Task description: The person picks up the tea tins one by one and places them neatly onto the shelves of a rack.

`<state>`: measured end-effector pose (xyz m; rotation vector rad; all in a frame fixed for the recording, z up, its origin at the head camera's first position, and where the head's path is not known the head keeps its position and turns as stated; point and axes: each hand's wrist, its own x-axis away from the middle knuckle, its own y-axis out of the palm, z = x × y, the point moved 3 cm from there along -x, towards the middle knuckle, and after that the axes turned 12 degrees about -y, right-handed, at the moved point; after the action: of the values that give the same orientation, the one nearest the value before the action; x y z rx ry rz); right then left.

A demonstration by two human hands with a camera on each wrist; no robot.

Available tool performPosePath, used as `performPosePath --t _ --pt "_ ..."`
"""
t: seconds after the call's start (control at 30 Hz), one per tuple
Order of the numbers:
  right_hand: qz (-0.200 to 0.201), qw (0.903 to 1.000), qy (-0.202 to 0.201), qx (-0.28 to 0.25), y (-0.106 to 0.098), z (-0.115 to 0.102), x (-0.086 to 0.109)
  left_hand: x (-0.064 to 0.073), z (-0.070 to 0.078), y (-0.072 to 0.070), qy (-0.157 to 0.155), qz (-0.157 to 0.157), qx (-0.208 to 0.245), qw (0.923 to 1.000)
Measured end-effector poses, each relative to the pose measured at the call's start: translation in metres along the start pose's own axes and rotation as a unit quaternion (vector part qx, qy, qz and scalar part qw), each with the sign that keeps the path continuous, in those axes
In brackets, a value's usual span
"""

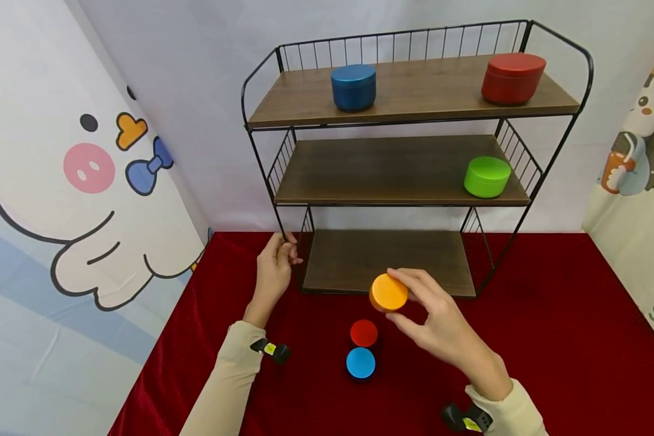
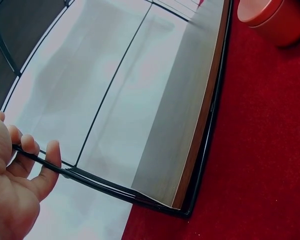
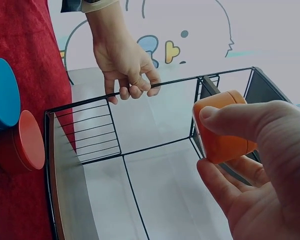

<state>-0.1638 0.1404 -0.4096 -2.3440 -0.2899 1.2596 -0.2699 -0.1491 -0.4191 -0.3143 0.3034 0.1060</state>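
Note:
In the head view my right hand (image 1: 441, 318) holds a small round orange tin (image 1: 389, 293) in front of the lowest board of a three-tier shelf rack (image 1: 387, 257). Thumb and fingers pinch the tin's sides, as the right wrist view also shows of the orange tin (image 3: 222, 132). At the rack's lower left side is my left hand (image 1: 274, 266). Its fingers curl round the black metal side bar (image 2: 97, 186) in the left wrist view. On the red cloth, nearer me, a small red tin (image 1: 364, 333) stands just behind a light blue tin (image 1: 361, 363).
The top board bears a dark blue tin (image 1: 353, 88) left of middle and a larger red tin (image 1: 513, 79) at right. A green tin (image 1: 487, 177) sits at the right of the middle board. Red cloth (image 1: 556, 339) covers the table; printed cartoon curtains (image 1: 38, 181) hang around it.

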Motion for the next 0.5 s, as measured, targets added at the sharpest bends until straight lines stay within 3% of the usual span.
performPosePath --t 0.5 --pt "0.002 0.9999 -0.011 0.003 -0.0002 -0.0028 -0.0069 -0.0006 -0.0021 0.0005 -0.006 -0.001 0.001 1.0"
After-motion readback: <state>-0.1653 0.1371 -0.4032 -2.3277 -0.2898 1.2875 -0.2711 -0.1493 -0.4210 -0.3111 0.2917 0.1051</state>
